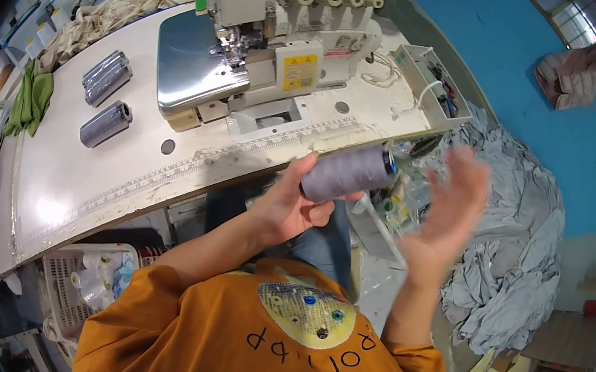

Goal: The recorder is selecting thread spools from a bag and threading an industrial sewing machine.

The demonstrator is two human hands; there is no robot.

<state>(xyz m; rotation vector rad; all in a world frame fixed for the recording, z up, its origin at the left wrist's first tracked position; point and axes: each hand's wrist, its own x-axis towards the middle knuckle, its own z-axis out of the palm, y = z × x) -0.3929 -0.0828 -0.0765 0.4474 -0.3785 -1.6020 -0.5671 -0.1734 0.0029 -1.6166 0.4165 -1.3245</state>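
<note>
A long white work table (pixel 87 171) runs from the lower left of the frame up to the upper right, its front edge marked like a ruler. To the right of centre a big heap of grey cloth (pixel 514 247) spills down against the blue wall. At the top middle sits a cream overlock sewing machine (pixel 280 39) with a shiny metal plate on its left side. On the table in the upper left lie two wrapped grey thread cones (pixel 106 100), one above the other, and a green cloth (pixel 29 101) hangs at the far left edge. A white basket of spools (pixel 89 275) stands under the table at lower left. Just below the table edge, near the centre, the left hand (pixel 294 204) is closed around the base of a grey thread cone (pixel 349 172), holding it on its side. The right hand (pixel 451 207), blurred, is spread open just right of the cone, not touching it.
</note>
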